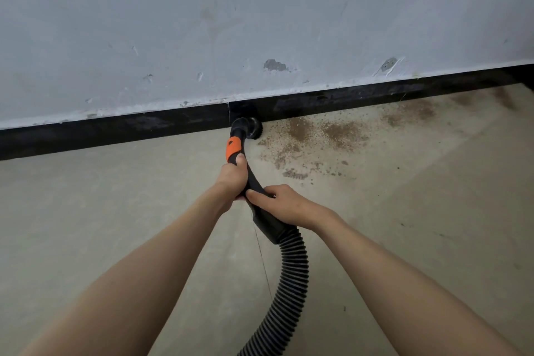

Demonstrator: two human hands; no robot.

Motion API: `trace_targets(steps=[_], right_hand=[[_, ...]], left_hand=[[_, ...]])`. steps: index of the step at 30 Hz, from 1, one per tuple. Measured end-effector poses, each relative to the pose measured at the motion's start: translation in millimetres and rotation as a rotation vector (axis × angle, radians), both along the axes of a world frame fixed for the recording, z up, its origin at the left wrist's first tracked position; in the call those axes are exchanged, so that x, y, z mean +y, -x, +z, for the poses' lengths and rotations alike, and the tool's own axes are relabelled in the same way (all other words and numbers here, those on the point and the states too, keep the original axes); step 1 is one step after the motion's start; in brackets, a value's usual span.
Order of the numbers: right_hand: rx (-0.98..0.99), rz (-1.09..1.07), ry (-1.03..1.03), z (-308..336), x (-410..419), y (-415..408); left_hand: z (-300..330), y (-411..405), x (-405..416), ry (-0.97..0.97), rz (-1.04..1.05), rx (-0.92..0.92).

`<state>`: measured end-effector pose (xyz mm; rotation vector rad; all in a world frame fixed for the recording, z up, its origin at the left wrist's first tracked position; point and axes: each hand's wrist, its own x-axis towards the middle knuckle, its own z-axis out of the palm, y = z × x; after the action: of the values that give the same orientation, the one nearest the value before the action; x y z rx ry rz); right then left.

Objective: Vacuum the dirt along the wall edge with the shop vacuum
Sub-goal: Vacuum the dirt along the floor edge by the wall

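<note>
Both my hands, left (232, 175) and right (277, 201), grasp the wand (254, 182); dirt (318, 133) trails right of the brush nozzle (254, 126) along the baseboard (144, 130).

Soft even daylight, faint shadows, no glare, wide-angle edge bending, sharp

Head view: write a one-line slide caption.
Both hands, left hand and right hand, grip the vacuum nozzle at the baseboard beside brown dirt.

Brown dirt (323, 131) lies scattered on the beige floor (404, 211) beside the black baseboard (115, 130).
</note>
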<state>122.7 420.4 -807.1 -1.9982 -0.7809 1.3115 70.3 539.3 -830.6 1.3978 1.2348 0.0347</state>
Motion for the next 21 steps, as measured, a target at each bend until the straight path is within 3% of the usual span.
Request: trace_targets(steps=[21], right_hand=[[0.028,0.031,0.027,-3.7,-26.1,21.9]], left_hand=[[-8.1,22.6,-23.7,-0.01,0.007,0.05]])
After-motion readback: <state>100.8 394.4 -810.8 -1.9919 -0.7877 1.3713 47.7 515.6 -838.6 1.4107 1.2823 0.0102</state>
